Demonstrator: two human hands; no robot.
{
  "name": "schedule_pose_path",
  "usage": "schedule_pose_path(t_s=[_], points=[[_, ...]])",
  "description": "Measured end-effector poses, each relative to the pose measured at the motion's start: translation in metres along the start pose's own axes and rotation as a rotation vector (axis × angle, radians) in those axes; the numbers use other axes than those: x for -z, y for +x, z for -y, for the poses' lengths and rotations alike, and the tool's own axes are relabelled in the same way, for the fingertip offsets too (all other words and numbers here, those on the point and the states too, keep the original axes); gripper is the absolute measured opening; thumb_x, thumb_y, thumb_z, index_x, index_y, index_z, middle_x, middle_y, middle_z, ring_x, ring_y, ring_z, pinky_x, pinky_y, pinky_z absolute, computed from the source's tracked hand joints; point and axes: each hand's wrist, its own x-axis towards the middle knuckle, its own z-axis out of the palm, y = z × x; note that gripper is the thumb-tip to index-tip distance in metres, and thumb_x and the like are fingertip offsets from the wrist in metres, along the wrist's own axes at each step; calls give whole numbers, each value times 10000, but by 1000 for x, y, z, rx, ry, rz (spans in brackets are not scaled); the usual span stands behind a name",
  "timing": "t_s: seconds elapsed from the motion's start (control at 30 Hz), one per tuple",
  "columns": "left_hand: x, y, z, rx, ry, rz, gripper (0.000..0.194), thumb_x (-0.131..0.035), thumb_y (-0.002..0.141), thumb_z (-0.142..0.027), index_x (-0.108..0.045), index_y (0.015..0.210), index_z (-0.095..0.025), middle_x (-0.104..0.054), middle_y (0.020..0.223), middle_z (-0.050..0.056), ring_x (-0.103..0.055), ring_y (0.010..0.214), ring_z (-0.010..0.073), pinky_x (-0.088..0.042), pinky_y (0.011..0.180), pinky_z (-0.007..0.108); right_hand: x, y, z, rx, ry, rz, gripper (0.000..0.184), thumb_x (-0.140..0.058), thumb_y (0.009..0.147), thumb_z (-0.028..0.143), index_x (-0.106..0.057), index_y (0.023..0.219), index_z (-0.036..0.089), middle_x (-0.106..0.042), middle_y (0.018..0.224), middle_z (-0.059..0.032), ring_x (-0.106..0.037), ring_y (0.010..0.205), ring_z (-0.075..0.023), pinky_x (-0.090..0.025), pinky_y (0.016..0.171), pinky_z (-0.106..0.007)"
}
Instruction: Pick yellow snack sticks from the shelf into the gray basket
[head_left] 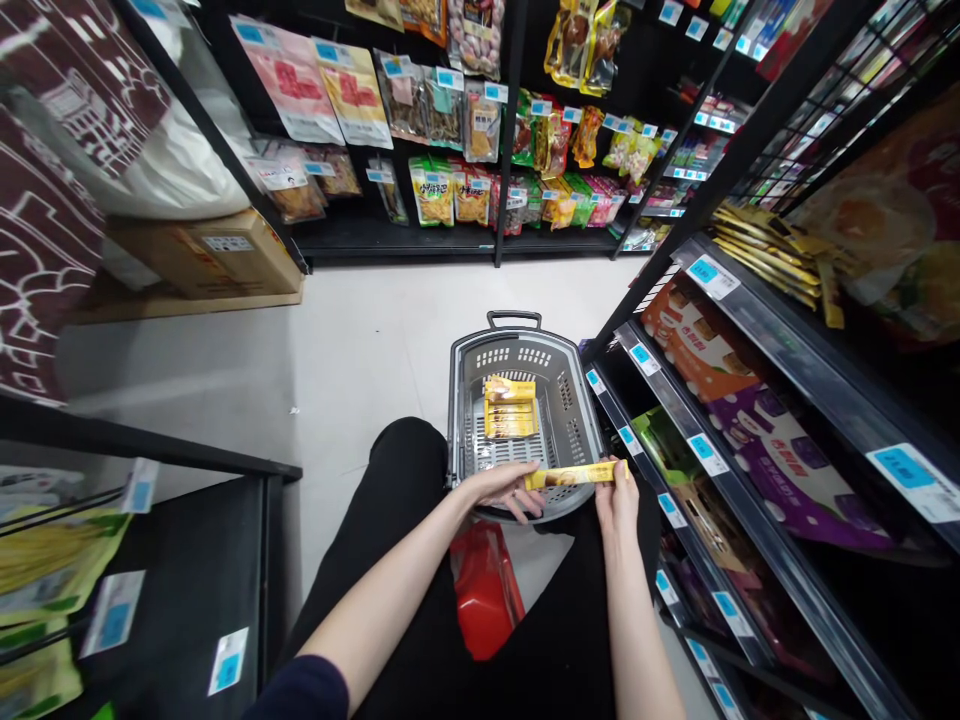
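I hold a long yellow snack packet (571,474) level between both hands, just above the near rim of a grey shopping basket (465,400) on the floor. My left hand (504,488) grips its left end with fingers curled. My right hand (616,500) pinches its right end. Inside the basket lie several more yellow packets (510,406) in a small stack. My legs in black trousers are below the hands.
A red bag (484,590) lies by my knees. Dark shelves with boxed goods (697,350) stand close on the right, more yellow packets (772,255) on the upper shelf. Hanging snack racks (465,130) fill the back. Cardboard boxes (217,255) sit at the left.
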Motion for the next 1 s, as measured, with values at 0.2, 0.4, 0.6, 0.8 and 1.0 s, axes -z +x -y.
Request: schedule_pose_path(t_s=[0.2, 0.4, 0.6, 0.8, 1.0], points=[[2, 1, -1, -59, -102, -40, 345, -715, 625, -370, -638, 825, -99, -680, 749, 85, -631, 649, 147, -504, 571, 232, -1, -5, 7, -173, 126, 188, 306, -681, 654, 487, -608, 759, 210, -611, 748, 7, -600, 816, -160, -415, 943, -421], [2, 9, 2, -217, -124, -208, 438, -800, 421, -171, -609, 813, -131, -666, 681, 10, -641, 670, 169, -524, 650, 291, -10, -14, 14, -242, 226, 276, 254, -627, 671, 315, -612, 897, 200, -641, 892, -24, -586, 964, -189, -326, 1026, -463], [2, 9, -1, -291, -125, -276, 446, -791, 458, -214, -637, 862, -104, -685, 722, 32, -652, 700, 194, -526, 688, 328, -10, -11, 10, -218, 138, 256, 292, -586, 673, 231, -592, 963, 198, -634, 980, -48, -569, 1023, -197, -319, 1028, -475], [2, 8, -3, -326, -122, -271, 420, -775, 512, -238, -662, 891, -96, -697, 796, 56, -656, 706, 194, -528, 701, 337, -7, -11, 12, -213, 159, 228, 305, -573, 679, 246, -597, 978, 187, -635, 1014, -68, -549, 1070, -198, -322, 1036, -451], [2, 8, -5, -364, -129, -264, 450, -777, 521, -238, -667, 929, -83, -696, 775, 52, -650, 699, 183, -528, 728, 342, -4, -8, 11, -206, 140, 231, 296, -577, 680, 259, -608, 967, 190, -629, 1025, -63, -555, 1055, -207, -335, 1022, -472]])
